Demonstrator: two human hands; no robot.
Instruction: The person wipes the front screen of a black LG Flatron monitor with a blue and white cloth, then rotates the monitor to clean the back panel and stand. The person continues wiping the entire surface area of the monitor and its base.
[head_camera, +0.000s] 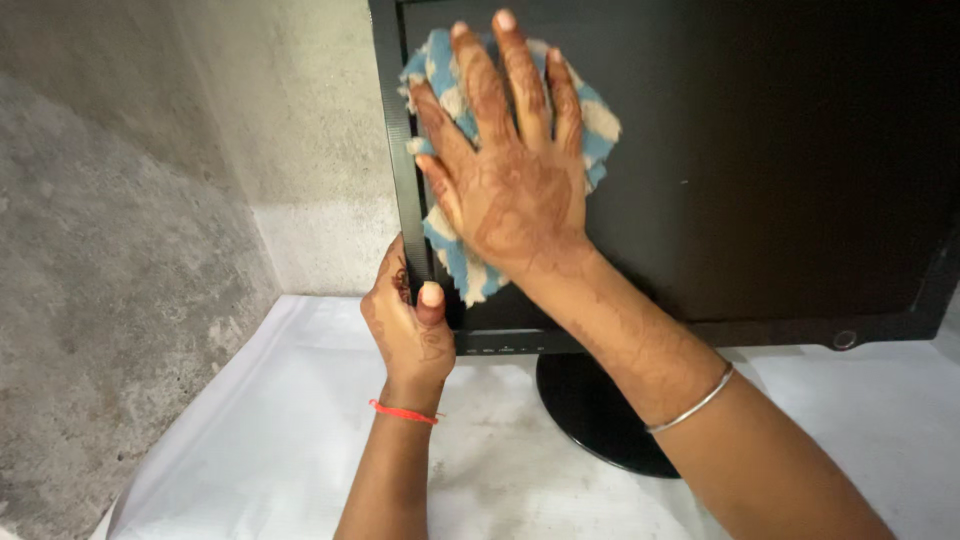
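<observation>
A black flat monitor (760, 170) stands on a round black base (590, 420), its screen dark. My right hand (505, 160) lies flat with fingers spread on a blue and cream checked cloth (600, 125), pressing it against the upper left part of the screen. My left hand (408, 325) grips the monitor's lower left corner, thumb on the front bezel and fingers behind it. A red thread circles my left wrist and a thin metal bangle my right forearm.
The monitor rests on a white sheet (280, 450) covering the surface. Rough grey concrete walls (120, 250) close in at the left and behind, forming a corner beside the monitor's left edge.
</observation>
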